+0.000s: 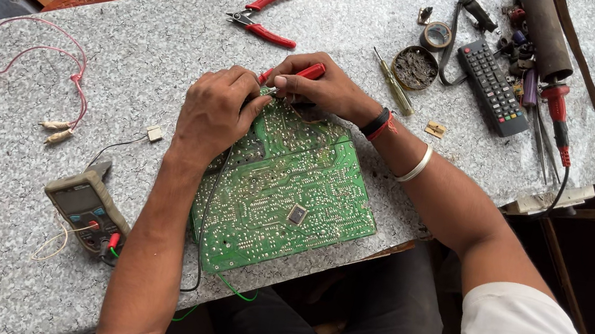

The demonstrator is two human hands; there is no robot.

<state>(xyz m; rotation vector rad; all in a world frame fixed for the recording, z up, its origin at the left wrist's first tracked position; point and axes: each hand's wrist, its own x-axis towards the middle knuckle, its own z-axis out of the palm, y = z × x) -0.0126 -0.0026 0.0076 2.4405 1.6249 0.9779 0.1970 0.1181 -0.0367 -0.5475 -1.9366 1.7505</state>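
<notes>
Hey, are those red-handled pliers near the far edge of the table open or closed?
Open. The red-handled pliers lie flat on the grey speckled table with their two handles spread apart in a V, untouched by either hand.

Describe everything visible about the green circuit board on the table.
The green circuit board is a large, roughly square panel lying flat, solder side up, covered in pale traces and silvery joints, with a small dark square chip near its middle. It rests on the speckled grey table, its near corner overhanging the edge. The left hand presses on its far edge; the right hand holds a red-handled tool there. A black wire and green wires run along its near-left side.
</notes>
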